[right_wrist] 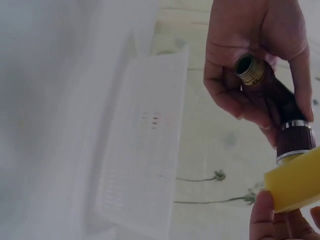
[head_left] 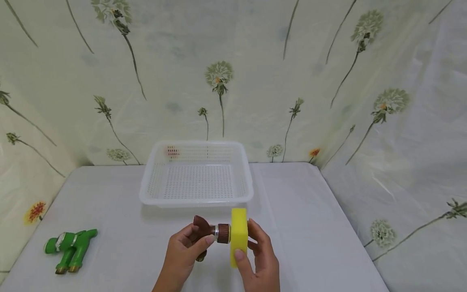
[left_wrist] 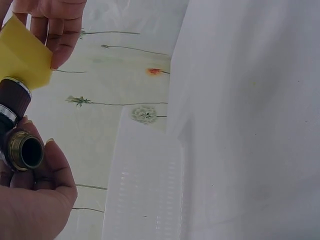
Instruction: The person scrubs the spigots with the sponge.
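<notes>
In the head view my left hand [head_left: 187, 247] grips a brown hose splitter [head_left: 202, 227] by its branched body, thumb across the front. The splitter's ribbed collar [head_left: 223, 233] points right, and its end meets the face of a yellow sponge [head_left: 238, 235]. My right hand [head_left: 260, 257] pinches that sponge upright, thumb on the near side and fingers behind. One brass-threaded outlet [left_wrist: 29, 151] faces the left wrist view, near the left fingertips. From the right wrist view, the sponge [right_wrist: 295, 182] sits against the collar's end; part of the splitter is hidden by the left fingers.
A white perforated basket [head_left: 197, 202] stands at the back of the white-covered table, beyond the hands. On the left lies a green hose splitter [head_left: 71, 247] with two brass-ended legs. Flower-patterned sheeting [head_left: 251, 101] rises behind the table and along both sides.
</notes>
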The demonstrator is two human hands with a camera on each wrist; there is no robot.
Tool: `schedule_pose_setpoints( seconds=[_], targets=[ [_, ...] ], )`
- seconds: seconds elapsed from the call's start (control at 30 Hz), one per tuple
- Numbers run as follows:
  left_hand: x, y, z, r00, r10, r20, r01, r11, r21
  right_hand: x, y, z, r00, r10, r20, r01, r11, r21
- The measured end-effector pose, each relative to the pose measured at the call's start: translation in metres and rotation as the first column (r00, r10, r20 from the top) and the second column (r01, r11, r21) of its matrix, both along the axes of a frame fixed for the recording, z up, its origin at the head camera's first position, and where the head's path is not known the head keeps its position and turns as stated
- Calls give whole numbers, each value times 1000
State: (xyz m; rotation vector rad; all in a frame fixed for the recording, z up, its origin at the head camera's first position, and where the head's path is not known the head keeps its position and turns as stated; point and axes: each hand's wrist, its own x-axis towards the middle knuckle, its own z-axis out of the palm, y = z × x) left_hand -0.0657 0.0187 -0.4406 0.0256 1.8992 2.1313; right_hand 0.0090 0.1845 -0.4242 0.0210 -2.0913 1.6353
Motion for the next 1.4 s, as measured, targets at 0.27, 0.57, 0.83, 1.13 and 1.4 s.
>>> schedule_pose_setpoints(
  seconds=[0.27,0.57,0.83,1.13,1.4],
  targets=[
    [3,-2,1,1000,-27,10,27,999,32,-6,3,-12,993,-14,116,21,998,-59],
    [-1,-4,2,998,53,15,-53,998,36,-6,1,-14,982,-47,183,53,998,-29],
    [-2,-2,3,994,110,13,-110,993,51,-1,-6,-4,997,-65,-30,68,993,92],
    [0,1,-3,992,107,-60,-103,992,72,8,-25,2,975,-54,-213,124,935,331],
    [0,2,-3,987,137,-83,-132,990,55,5,-24,-6,975,-94,-203,165,915,369]
  ],
)
